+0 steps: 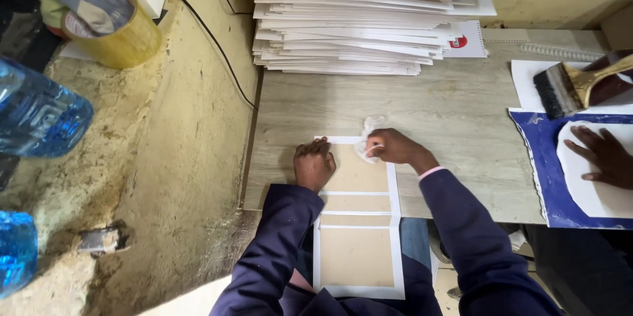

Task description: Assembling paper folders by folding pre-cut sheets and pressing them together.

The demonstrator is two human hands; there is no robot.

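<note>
A long brown board cover with white paper borders (357,214) lies on the grey wooden table (448,111) and hangs over its near edge toward my lap. My left hand (314,164), fingers curled, presses down on the cover's upper left part. My right hand (394,147) is shut on a small white crumpled cloth (367,132) and holds it against the cover's top right corner. Both my arms are in dark blue sleeves.
A tall stack of white sheets (369,16) stands at the table's back. At the right, another person's hand (603,156) rests on a white sheet over blue paper (547,177), beside a wide brush (567,88). Left: blue water bottles (36,118), a yellow tape roll (119,35), a black cable (217,45).
</note>
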